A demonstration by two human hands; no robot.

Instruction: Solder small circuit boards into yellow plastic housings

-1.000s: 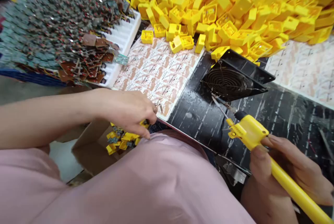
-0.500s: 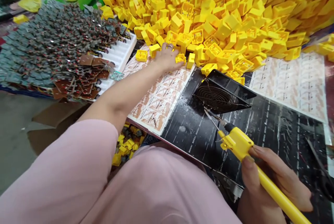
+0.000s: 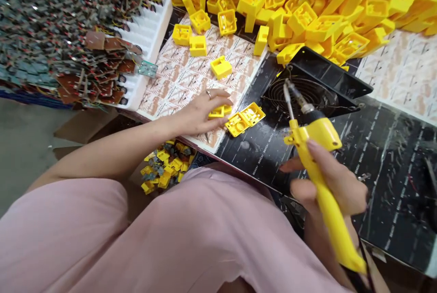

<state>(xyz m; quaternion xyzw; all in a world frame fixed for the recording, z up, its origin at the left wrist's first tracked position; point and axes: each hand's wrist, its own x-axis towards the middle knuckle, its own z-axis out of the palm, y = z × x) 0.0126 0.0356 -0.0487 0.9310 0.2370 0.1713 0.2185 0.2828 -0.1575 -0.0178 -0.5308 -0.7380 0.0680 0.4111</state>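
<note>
My left hand [image 3: 198,113] is low over the patterned sheet, its fingers curled around a small yellow plastic case [image 3: 217,112]. Just past the fingertips, at the border of the black mat, an open yellow case [image 3: 238,124] lies with its hinged half folded out and its hollow inside facing up. In my right hand [image 3: 327,179] is a yellow soldering iron [image 3: 316,165] with a thin feed tube beside its tip. The tip points up and away, in front of a black fan with a round wire guard [image 3: 290,90]. Part of the held case is hidden by my fingers.
A large heap of yellow cases [image 3: 307,15] fills the back. Several loose ones, including a yellow case [image 3: 221,68], lie on the patterned sheet [image 3: 177,79]. Stacked circuit boards [image 3: 71,33] stand in a white foam tray [image 3: 146,28] at left. Scissors-like metal [image 3: 430,172] lies far right.
My left hand has come back from the heap toward me, with yellow cases now at its fingers. My right hand has raised the soldering iron and turned it more upright. The view has tilted down.
</note>
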